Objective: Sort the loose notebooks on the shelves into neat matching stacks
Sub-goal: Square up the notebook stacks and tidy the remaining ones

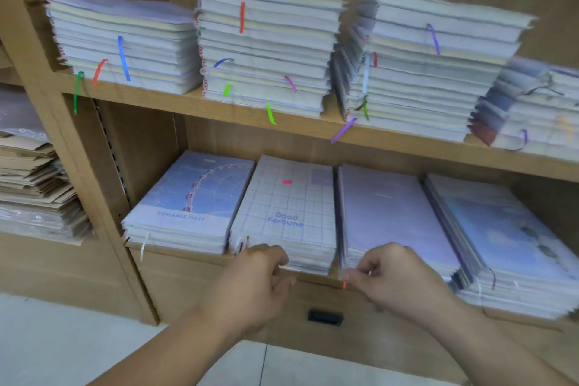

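Several notebook stacks lie on the lower shelf: a blue "Romance First" stack (191,197), a grid-patterned "Good Fortune" stack (288,207), a plain lilac stack (391,213) and a blue-sky stack (501,238). My left hand (260,276) has its fingers curled against the front edge of the "Good Fortune" stack. My right hand (388,273) pinches the front left corner of the lilac stack, where thin covers stand on edge between the two stacks.
The upper shelf (219,106) carries several taller notebook stacks with coloured ribbon markers hanging out. Brown envelopes (34,178) pile up in the left bay. Below the lower shelf is a cabinet front with a black handle (326,317), then pale floor tiles.
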A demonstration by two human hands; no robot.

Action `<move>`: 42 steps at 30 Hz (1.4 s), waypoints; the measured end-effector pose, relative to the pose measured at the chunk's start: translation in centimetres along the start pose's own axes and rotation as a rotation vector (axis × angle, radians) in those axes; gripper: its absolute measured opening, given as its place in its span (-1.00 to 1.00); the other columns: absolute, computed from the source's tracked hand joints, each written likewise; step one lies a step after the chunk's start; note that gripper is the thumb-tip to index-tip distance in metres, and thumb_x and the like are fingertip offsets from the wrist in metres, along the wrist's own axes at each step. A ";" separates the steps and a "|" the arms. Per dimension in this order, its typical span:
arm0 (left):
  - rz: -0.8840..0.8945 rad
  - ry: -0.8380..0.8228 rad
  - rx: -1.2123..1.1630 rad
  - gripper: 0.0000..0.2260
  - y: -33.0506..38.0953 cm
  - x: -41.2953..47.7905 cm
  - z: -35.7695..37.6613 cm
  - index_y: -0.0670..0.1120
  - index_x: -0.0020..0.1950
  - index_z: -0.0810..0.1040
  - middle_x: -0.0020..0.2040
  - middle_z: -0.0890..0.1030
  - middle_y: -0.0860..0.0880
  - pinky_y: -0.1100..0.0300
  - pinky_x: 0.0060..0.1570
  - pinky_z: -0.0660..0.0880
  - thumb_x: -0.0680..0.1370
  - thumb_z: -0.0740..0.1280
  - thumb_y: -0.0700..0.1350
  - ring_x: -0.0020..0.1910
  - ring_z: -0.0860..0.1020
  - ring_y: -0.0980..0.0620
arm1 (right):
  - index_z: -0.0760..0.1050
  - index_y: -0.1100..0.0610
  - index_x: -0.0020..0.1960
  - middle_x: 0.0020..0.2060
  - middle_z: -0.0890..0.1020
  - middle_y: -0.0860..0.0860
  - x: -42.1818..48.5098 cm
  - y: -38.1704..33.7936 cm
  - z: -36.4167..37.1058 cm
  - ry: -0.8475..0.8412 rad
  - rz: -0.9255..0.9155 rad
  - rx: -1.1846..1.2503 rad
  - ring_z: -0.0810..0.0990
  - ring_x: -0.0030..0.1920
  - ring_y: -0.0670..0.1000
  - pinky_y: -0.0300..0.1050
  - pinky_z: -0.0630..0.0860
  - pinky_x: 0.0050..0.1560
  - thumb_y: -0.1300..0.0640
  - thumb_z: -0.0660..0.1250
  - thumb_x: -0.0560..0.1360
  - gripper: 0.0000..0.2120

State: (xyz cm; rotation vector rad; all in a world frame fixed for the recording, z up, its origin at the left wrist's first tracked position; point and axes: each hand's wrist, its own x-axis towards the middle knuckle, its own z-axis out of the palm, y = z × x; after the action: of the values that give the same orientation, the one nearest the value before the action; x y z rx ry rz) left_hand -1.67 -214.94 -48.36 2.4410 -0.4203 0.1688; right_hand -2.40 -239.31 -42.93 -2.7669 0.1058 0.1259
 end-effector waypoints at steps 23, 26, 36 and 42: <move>-0.182 -0.078 0.147 -0.69 7.6 4.9 11.6 0.01 -0.22 0.33 -0.24 0.57 -0.01 0.14 -0.27 0.36 0.60 0.31 0.13 -0.15 0.62 -0.07 | 0.42 0.06 -0.25 -0.40 0.61 0.00 2.0 18.5 3.3 0.115 0.290 0.210 0.65 -0.25 0.14 0.09 0.64 -0.19 -0.27 0.48 0.36 -0.57; -0.154 -0.062 0.174 -0.69 7.0 5.1 11.8 -0.01 -0.19 0.37 -0.22 0.61 -0.03 0.12 -0.25 0.37 0.61 0.31 0.15 -0.16 0.62 -0.09 | 0.41 0.07 -0.27 -0.40 0.62 0.01 2.3 18.6 3.8 0.118 0.283 0.198 0.66 -0.26 0.14 0.08 0.65 -0.16 -0.26 0.50 0.36 -0.55; -0.129 -0.054 0.165 -0.67 6.8 5.0 12.4 -0.01 -0.19 0.36 -0.28 0.56 0.01 0.13 -0.28 0.34 0.63 0.30 0.17 -0.26 0.54 -0.04 | 0.26 0.01 -0.24 -0.31 0.50 -0.06 0.7 16.9 3.4 0.210 0.216 0.040 0.60 -0.07 0.16 -0.03 0.43 -0.21 -0.22 0.33 0.56 -0.59; -0.141 -0.066 0.126 -0.64 7.5 5.3 11.0 0.01 -0.24 0.35 -0.32 0.51 0.02 0.14 -0.31 0.38 0.62 0.25 0.20 -0.30 0.50 -0.02 | 0.36 0.03 -0.21 -0.34 0.61 -0.03 1.1 16.7 2.1 0.118 0.274 0.141 0.67 -0.24 0.12 -0.01 0.62 -0.14 -0.24 0.42 0.46 -0.60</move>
State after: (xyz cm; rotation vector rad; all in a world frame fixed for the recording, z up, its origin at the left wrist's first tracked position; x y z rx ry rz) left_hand 0.98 -228.74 -51.43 2.5951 -0.2712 0.0561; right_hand -2.93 -254.12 -50.99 -2.6040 0.5051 0.0248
